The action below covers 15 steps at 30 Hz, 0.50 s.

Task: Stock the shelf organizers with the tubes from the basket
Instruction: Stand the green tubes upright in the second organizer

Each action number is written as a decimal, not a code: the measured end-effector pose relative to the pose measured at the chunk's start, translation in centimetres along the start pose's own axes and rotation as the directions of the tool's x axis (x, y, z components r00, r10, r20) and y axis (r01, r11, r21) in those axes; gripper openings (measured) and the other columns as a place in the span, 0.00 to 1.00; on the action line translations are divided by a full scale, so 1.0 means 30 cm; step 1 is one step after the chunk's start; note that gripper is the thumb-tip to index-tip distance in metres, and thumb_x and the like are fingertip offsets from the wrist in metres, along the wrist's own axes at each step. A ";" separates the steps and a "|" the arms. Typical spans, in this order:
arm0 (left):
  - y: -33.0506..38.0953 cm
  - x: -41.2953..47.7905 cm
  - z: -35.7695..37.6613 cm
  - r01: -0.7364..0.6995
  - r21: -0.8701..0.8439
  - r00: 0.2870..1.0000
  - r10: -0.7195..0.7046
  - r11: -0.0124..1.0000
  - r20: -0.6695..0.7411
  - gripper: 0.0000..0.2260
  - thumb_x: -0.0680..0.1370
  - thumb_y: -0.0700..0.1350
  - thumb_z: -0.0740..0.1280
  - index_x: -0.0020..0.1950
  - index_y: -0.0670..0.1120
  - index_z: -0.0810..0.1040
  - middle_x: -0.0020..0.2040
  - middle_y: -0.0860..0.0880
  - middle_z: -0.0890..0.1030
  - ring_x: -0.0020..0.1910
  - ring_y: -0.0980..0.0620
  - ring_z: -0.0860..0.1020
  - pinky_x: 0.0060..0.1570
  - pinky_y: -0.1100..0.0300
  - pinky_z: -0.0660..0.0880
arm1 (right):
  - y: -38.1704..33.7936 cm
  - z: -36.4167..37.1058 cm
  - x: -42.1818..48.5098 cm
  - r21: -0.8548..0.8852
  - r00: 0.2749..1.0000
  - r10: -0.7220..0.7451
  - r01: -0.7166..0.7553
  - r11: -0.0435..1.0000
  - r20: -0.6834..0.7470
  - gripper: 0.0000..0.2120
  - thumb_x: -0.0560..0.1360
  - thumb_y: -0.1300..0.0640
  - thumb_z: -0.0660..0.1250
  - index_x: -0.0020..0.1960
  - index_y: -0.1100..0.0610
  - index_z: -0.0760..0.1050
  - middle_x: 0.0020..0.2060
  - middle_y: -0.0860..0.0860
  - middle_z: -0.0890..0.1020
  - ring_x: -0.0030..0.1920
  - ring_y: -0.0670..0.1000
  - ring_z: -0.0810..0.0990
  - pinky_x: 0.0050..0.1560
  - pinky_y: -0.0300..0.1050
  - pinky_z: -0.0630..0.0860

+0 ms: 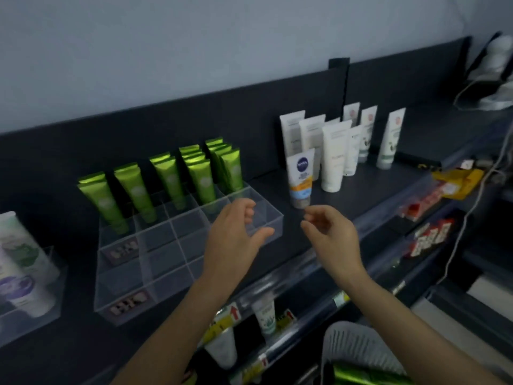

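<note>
A clear acrylic organizer (177,262) with several compartments sits on the dark shelf. Its back rows hold several upright green tubes (200,176); the front compartments show only label cards. My left hand (236,234) hovers over the organizer's right front corner, fingers apart and curled, holding nothing. My right hand (330,234) hovers just right of the organizer, fingers loosely curled and empty, below a white, orange and blue tube (301,179) standing on the shelf. A white basket (358,348) at the bottom edge holds more green tubes (361,375).
Several white tubes (333,154) stand at the back right of the shelf. A second clear bin (30,301) with white tubes sits at the far left. Lower shelves carry price tags, tubes and red packets (430,237). A white cable (472,207) hangs at right.
</note>
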<state>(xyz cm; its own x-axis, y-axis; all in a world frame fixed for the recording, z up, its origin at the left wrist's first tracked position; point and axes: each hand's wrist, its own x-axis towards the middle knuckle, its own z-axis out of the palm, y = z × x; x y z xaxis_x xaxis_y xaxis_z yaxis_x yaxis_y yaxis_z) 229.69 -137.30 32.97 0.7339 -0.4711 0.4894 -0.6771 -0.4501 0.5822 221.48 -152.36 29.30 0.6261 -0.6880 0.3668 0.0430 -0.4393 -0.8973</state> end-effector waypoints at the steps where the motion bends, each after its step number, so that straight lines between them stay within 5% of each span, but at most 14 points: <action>1: 0.020 -0.028 0.031 -0.010 -0.004 0.999 0.010 1.000 0.039 0.22 0.71 0.51 0.74 0.61 0.48 0.72 0.52 0.55 0.74 0.49 0.58 0.73 0.50 0.61 0.72 | 0.038 -0.037 -0.031 -0.019 1.000 0.028 -0.028 0.999 -0.004 0.08 0.73 0.62 0.69 0.51 0.54 0.76 0.41 0.44 0.80 0.41 0.35 0.78 0.41 0.26 0.72; 7: 0.087 -0.224 0.284 -0.168 -0.014 0.923 0.162 0.986 0.350 0.16 0.70 0.49 0.74 0.55 0.47 0.77 0.50 0.52 0.78 0.48 0.54 0.77 0.49 0.58 0.74 | 0.330 -0.269 -0.244 -0.139 0.968 0.242 -0.249 0.958 -0.069 0.02 0.75 0.60 0.68 0.47 0.55 0.79 0.38 0.48 0.82 0.40 0.45 0.80 0.41 0.36 0.74; 12: 0.058 -0.397 0.504 -0.256 0.053 0.684 0.142 0.965 0.715 0.15 0.74 0.52 0.69 0.57 0.48 0.76 0.55 0.51 0.77 0.55 0.51 0.76 0.53 0.55 0.73 | 0.607 -0.445 -0.462 -0.320 0.867 0.496 -0.484 0.814 -0.048 0.04 0.73 0.61 0.68 0.39 0.58 0.79 0.33 0.52 0.81 0.35 0.50 0.78 0.39 0.43 0.72; 15: 0.020 -0.452 0.587 -0.217 0.095 0.581 0.050 0.972 0.812 0.15 0.76 0.52 0.67 0.59 0.47 0.75 0.57 0.51 0.76 0.55 0.52 0.75 0.51 0.59 0.72 | 0.723 -0.515 -0.560 -0.445 0.798 0.602 -0.548 0.709 -0.025 0.07 0.72 0.61 0.69 0.35 0.61 0.78 0.31 0.52 0.79 0.35 0.51 0.77 0.38 0.43 0.69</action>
<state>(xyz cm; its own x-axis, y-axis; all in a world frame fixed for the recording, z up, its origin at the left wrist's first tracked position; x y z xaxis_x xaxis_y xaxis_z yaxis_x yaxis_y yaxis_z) 218.39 -144.53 15.25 0.3489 -0.9124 -0.2142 -0.8219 -0.4077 0.3978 199.85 -159.27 7.46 0.5063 -0.8280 -0.2410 -0.6587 -0.1910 -0.7277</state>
